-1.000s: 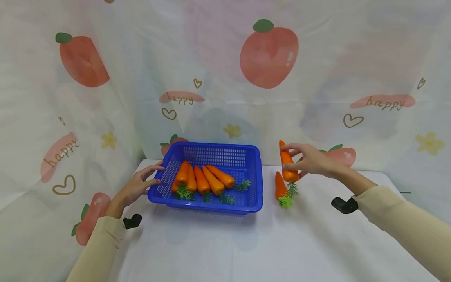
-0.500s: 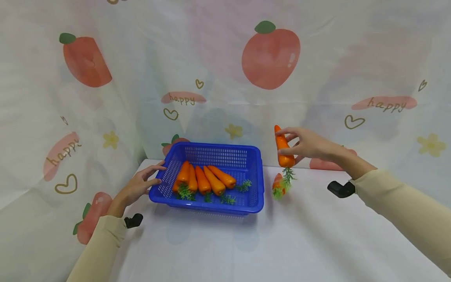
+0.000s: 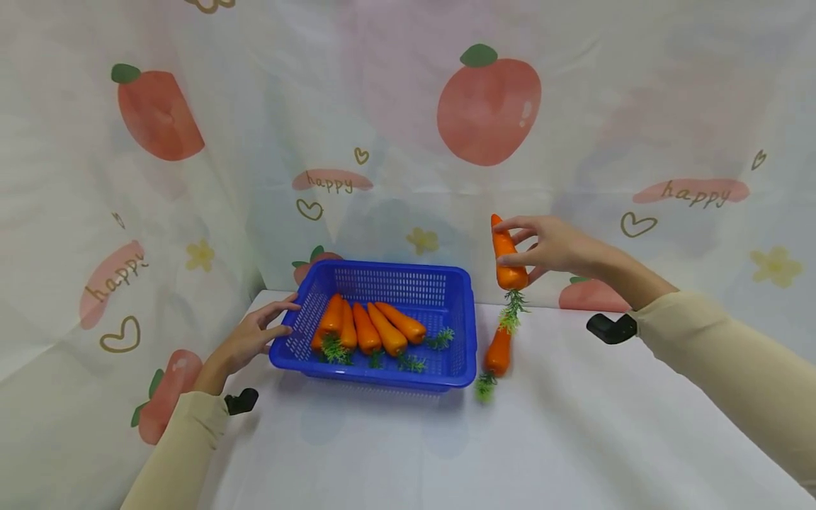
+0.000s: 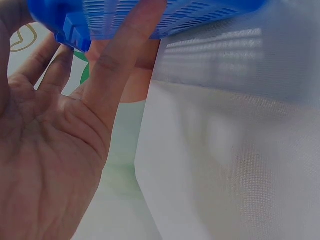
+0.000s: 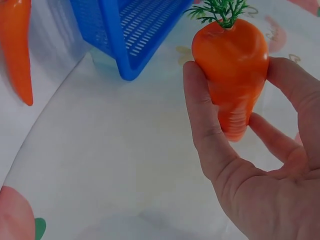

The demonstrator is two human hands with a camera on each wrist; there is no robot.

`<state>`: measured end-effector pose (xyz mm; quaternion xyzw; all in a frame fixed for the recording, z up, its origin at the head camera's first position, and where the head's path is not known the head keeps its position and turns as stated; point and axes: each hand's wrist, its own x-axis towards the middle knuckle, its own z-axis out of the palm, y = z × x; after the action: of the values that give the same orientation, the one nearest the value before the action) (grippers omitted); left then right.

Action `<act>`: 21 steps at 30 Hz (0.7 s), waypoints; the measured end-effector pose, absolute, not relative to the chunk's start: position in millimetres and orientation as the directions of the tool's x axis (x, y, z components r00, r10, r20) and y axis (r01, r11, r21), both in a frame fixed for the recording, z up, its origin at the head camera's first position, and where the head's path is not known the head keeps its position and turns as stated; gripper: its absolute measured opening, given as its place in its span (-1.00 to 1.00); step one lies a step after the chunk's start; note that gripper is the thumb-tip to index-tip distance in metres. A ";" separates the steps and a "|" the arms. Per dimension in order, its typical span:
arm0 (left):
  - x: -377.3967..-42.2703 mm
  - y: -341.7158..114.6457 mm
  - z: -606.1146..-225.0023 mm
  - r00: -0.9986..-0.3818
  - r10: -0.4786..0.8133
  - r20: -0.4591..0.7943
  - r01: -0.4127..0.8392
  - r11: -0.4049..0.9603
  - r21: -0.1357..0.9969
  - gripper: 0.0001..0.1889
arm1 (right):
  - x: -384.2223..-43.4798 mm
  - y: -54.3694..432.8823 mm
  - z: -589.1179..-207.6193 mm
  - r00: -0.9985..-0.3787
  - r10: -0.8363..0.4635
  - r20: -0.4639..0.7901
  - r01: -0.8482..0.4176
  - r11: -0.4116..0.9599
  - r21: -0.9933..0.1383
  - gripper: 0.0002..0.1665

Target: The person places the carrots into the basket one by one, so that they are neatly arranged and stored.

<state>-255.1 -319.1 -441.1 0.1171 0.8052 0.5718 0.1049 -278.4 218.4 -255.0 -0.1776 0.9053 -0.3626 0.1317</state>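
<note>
My right hand [image 3: 552, 244] pinches an orange carrot [image 3: 508, 263] between thumb and fingertips, tip up and feathery green leaves hanging down. In the right wrist view, the thumb and fingers lie on both sides of this carrot [image 5: 232, 65]. Below it shows a second carrot [image 3: 499, 353], whose narrow end meets the held one's leaves in the head view. My left hand [image 3: 251, 336] rests on the left rim of a blue plastic basket [image 3: 468, 329], fingers spread. Several carrots [image 3: 366, 331] with green tops lie inside the basket. The left wrist view shows my thumb against the basket's wall [image 4: 200, 15].
A white cloth covers the table [image 3: 408, 446], and the basket stands near its back edge. Behind and to the left hangs a pale curtain [image 3: 574, 127] printed with fruit and lettering. A black wrist mount [image 3: 610, 329] sticks out from the right sleeve.
My right hand has risen and moved slightly left with its carrot. The second carrot has shifted and turned, its green top now nearer the basket's front right corner. The left hand stays at the rim.
</note>
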 end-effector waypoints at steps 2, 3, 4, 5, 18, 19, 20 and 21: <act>-254.9 -319.6 -441.4 -0.951 0.306 -0.037 0.067 0.321 0.945 -0.48 | -281.3 212.1 -255.8 -0.898 -0.424 -0.118 -0.224 0.670 -0.707 -0.10; -254.8 -319.9 -441.6 -0.952 0.304 -0.038 0.066 0.323 0.944 -0.48 | -283.2 208.4 -256.7 -0.894 -0.432 -0.121 -0.226 0.667 -0.710 -0.11; -254.8 -320.1 -441.8 -0.952 0.302 -0.039 0.065 0.327 0.943 -0.48 | -285.1 204.4 -257.6 -0.887 -0.444 -0.125 -0.228 0.658 -0.717 -0.11; -254.8 -320.4 -442.1 -0.953 0.300 -0.040 0.063 0.327 0.943 -0.48 | -287.2 199.7 -258.8 -0.880 -0.459 -0.126 -0.233 0.646 -0.727 -0.12; -256.5 -318.0 -441.0 -0.955 0.292 -0.049 0.053 0.334 0.941 -0.49 | -318.3 119.3 -283.5 -0.795 -0.594 -0.121 -0.274 0.531 -0.802 -0.18; -256.5 -318.0 -440.6 -0.955 0.293 -0.050 0.053 0.334 0.941 -0.48 | -319.8 112.6 -285.1 -0.789 -0.601 -0.124 -0.273 0.525 -0.806 -0.19; -256.5 -318.0 -440.4 -0.955 0.293 -0.050 0.053 0.334 0.941 -0.48 | -321.0 106.0 -286.8 -0.783 -0.609 -0.126 -0.270 0.515 -0.814 -0.19; -256.4 -318.2 -440.3 -0.955 0.292 -0.050 0.053 0.333 0.941 -0.48 | -322.5 99.6 -288.5 -0.777 -0.616 -0.130 -0.263 0.506 -0.822 -0.20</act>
<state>-256.4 -318.2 -440.3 0.1065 0.8097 0.5674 0.1055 -322.5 99.6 -288.5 -0.2611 0.8423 -0.4232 0.2083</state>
